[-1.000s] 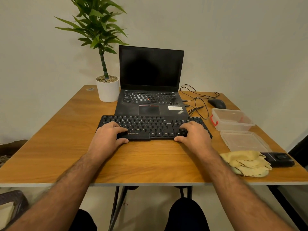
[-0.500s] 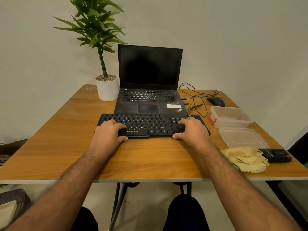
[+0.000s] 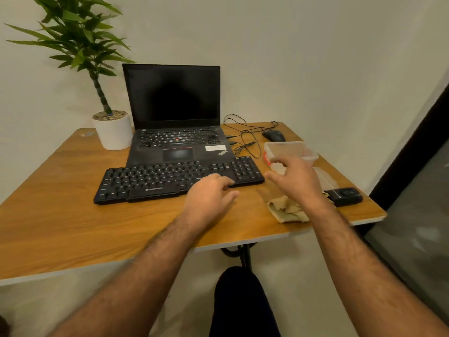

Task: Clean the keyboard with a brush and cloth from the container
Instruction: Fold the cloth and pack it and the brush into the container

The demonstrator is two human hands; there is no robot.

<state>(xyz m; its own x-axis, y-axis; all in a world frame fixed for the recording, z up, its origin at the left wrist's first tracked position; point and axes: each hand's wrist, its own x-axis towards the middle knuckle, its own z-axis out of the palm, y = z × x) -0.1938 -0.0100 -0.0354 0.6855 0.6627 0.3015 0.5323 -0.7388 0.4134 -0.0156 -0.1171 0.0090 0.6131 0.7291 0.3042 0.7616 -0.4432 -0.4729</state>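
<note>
A: Which step is under way?
B: Fetching, I'd judge: the right hand, fingers loose and empty, is hovering before the clear plastic container at centre right.
A: And the left hand?
B: Relaxed, holding nothing, by the black keyboard mid-frame. The yellow cloth is lying lower right; next it needs picking up.

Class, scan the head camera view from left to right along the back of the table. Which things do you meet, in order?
Potted plant → laptop → tangled cables → mouse.
</note>
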